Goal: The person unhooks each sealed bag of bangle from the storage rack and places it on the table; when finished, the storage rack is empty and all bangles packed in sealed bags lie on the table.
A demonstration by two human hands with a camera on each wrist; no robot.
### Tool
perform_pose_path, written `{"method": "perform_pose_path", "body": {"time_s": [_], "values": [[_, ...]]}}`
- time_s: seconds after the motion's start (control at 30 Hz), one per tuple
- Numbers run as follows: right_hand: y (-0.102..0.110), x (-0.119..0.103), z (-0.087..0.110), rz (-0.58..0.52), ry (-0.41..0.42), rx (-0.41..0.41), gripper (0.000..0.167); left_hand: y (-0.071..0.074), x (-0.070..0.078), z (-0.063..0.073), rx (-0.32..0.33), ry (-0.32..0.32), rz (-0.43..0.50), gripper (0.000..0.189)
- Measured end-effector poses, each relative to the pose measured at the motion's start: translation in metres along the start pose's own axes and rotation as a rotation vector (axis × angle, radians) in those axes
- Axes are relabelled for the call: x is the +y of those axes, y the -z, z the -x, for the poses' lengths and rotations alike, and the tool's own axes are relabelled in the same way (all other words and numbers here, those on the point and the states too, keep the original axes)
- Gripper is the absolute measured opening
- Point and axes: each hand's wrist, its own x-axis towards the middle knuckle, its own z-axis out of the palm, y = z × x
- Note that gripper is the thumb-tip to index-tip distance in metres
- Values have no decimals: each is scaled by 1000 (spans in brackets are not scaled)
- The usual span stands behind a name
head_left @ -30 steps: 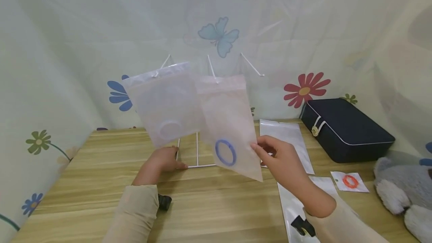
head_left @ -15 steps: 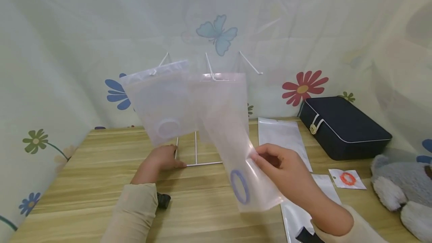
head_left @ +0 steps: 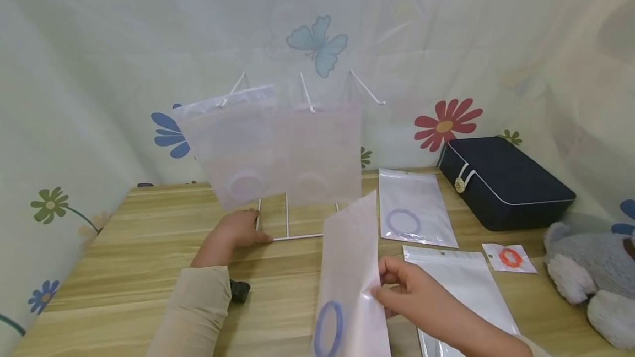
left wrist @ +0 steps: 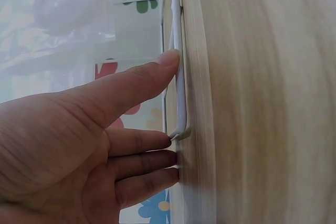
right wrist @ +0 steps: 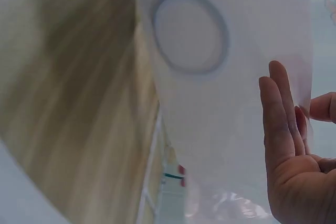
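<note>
A white wire rack with three hooks (head_left: 368, 88) stands on the table. My left hand (head_left: 237, 230) rests at the front left corner of its wire base (head_left: 297, 237); in the left wrist view the thumb presses the bar (left wrist: 178, 82) and the straight fingertips touch around the corner. My right hand (head_left: 404, 293) pinches the edge of a translucent plastic bag (head_left: 347, 263) between thumb and fingers. A blue ring (head_left: 328, 329) shows in that bag, which is off the hooks and bent. Two more bags, a left bag (head_left: 233, 147) and a middle bag (head_left: 322, 153), hang on the rack.
A flat bag with a pale ring (head_left: 419, 203) and another silvery bag (head_left: 456, 282) lie at the right. Beside them are a small packet with an orange ring (head_left: 511, 258), a dark zipped case (head_left: 511, 178) and a grey plush toy (head_left: 590, 274). A patterned curtain (head_left: 421, 32) hangs behind.
My right hand has pulled the bag with the blue ring off the middle hook, down and towards me. Another bag now shows on that hook. The left hand stays at the base.
</note>
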Motion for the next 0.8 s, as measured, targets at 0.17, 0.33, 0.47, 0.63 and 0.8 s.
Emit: {"method": "perform_pose_path", "body": {"time_s": [0.17,0.33,0.47,0.63,0.8], "values": [[6,19,6,-92,-146,-11,21,3,1,0,-8,0,-6,79],[11,41,14,-107,-254,8,13,5,2,1,-13,3,12,80],[16,53,17,48,-346,41,13,4,2,2,-11,1,13,80],[24,62,22,235,-374,22,18,4,2,2,-21,13,14,81],[33,71,28,242,-311,-42,19,3,2,2,-33,19,21,81]]}}
